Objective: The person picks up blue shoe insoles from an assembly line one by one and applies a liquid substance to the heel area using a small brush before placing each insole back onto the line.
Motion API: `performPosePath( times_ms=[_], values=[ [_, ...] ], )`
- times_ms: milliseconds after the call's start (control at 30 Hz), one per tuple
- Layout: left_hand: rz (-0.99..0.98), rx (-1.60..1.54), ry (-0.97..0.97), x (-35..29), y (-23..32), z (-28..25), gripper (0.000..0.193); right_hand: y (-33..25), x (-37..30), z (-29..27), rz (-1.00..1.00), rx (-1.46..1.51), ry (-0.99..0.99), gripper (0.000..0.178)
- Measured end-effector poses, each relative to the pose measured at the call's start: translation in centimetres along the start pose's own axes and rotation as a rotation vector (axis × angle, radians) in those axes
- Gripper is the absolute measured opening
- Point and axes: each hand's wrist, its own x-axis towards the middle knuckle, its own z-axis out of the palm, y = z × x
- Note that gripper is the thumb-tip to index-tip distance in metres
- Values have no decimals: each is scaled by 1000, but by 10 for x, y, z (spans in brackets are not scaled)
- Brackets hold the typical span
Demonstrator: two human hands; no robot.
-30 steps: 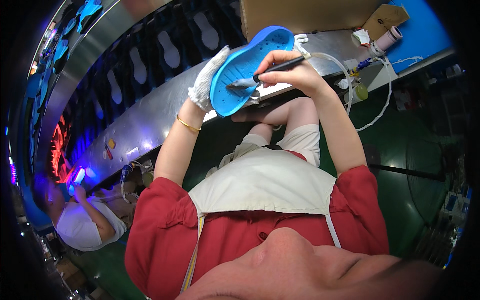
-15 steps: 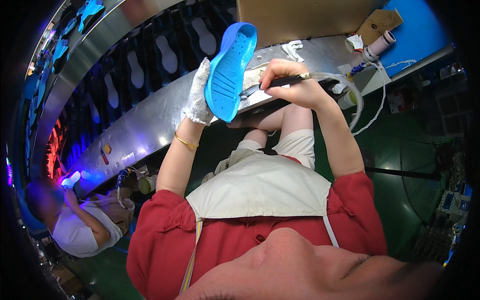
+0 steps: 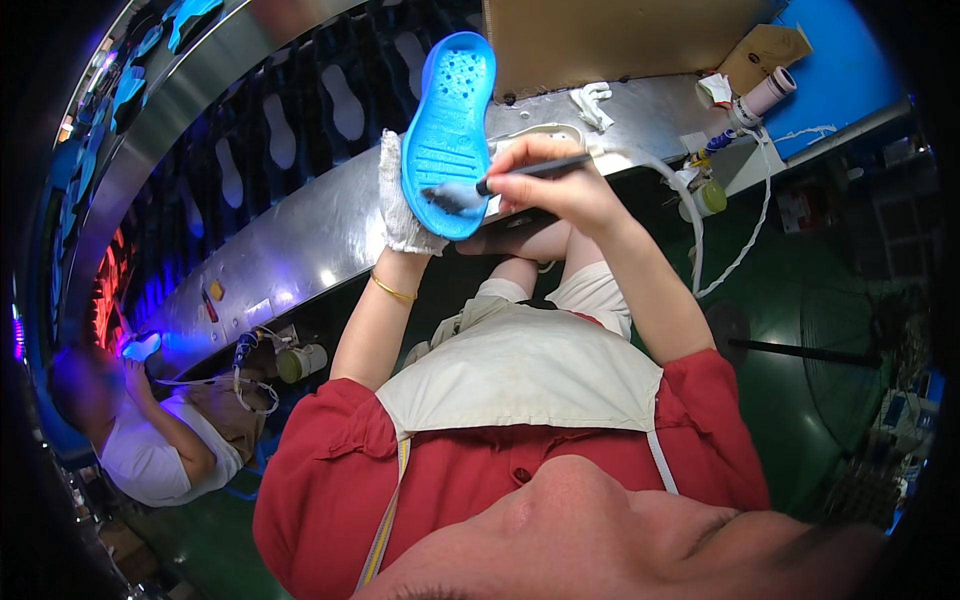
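A bright blue shoe sole stands tilted in front of me, its inner face with ridges and small holes turned toward me. My left hand, in a white knit glove, grips it from the left and behind; most of those fingers are hidden by the sole. Bare, my right hand is closed around a brush with a dark handle. The bristles lie on the lower end of the sole, where the surface looks wet. A pale hose runs from the handle's back end toward the right.
A metal ledge crosses ahead, beside a conveyor carrying sole-shaped pieces. On the ledge lie a crumpled white glove and a shallow tray. A cardboard panel stands behind. Another person works at far left.
The brush has moved left from the sole's edge onto its inner face near the lower end. My left hand has turned that face more toward me and shifted slightly left.
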Motion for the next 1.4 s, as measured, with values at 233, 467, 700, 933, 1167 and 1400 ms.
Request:
performPosePath(
  times_ms=[233, 467, 700, 933, 1167, 1400],
  values=[
    [-24, 203, -40, 2, -7, 9, 64, 2, 18, -33, -245, -164, 218, 16],
    [-17, 421, 237, 3, 7, 0, 58, -1, -4, -29, -6, -107, -45, 21],
    [-71, 460, 176, 11, 13, -17, 58, -7, -1, -22, 62, -134, -175, 17],
    [-31, 483, 208, 14, 11, -18, 57, -4, 10, -22, 58, -102, -129, 19],
    [69, 380, 307, 7, 16, -29, 52, 53, 26, -59, 122, 86, 326, 22],
    [365, 255, 333, -6, 10, -48, 45, 135, 62, -74, 474, 207, 425, 35]
  ],
)
